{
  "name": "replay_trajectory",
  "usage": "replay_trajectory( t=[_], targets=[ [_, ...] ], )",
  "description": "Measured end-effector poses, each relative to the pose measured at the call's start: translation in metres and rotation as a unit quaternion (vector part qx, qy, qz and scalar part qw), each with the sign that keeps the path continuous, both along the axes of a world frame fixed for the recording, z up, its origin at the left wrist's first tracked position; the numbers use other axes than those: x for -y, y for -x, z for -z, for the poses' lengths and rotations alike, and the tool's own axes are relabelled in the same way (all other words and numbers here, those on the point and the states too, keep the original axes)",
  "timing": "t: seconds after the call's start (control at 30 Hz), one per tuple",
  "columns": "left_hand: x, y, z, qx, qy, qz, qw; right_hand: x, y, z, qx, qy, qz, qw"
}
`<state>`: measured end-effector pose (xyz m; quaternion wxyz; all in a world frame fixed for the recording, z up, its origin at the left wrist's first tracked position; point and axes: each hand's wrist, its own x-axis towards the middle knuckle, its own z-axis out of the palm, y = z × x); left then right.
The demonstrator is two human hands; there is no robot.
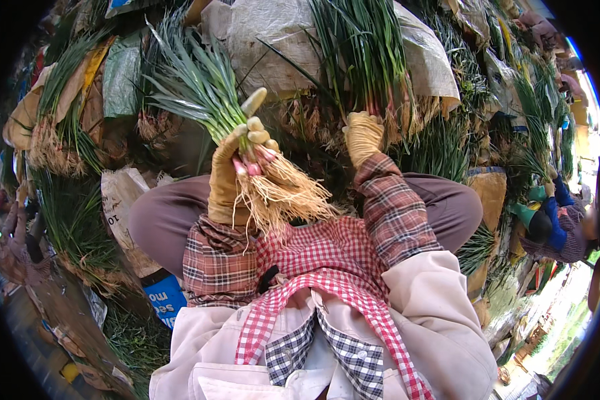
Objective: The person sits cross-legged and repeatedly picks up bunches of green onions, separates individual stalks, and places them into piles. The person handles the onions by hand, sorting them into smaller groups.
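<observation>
My left hand [225, 175], in a tan work glove, is closed around a bunch of spring onions [252, 160]. Their pink bulbs and long pale roots hang towards my lap, and the green leaves fan out to the upper left. The glove's thumb or a finger sticks up beside the stems. My right hand [364, 137], gloved too, reaches forward to the root end of a larger heap of spring onions [370, 60]. Its fingers curl against the stem bases; whether they grip any stalk is hidden. That heap lies on a white woven sack [275, 45].
More spring onions [52, 125] lie in heaps on both sides, among sacks and a green woven sheet [122, 75]. A printed sack [125, 215] is beside my left knee. A person in blue sleeves [555, 220] handles onions at the right; another person [22, 250] is at far left.
</observation>
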<state>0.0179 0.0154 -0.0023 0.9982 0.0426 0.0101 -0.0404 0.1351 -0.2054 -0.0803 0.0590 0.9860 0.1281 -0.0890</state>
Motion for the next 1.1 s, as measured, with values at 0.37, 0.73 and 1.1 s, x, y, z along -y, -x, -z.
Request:
replay_trajectory(
  t=[0.37,0.73,1.1],
  targets=[
    [0.031,-0.009,0.023,-0.152,-0.384,0.134,0.901,-0.004,0.07,-0.053,-0.043,-0.471,-0.181,0.862],
    [0.042,0.006,0.053,-0.143,0.012,0.048,0.989,-0.063,0.041,-0.02,-0.557,-0.776,0.227,0.191],
    [0.02,-0.005,0.014,-0.114,-0.097,0.019,0.989,-0.02,0.055,0.045,-0.292,-0.079,0.015,0.953]
  ],
)
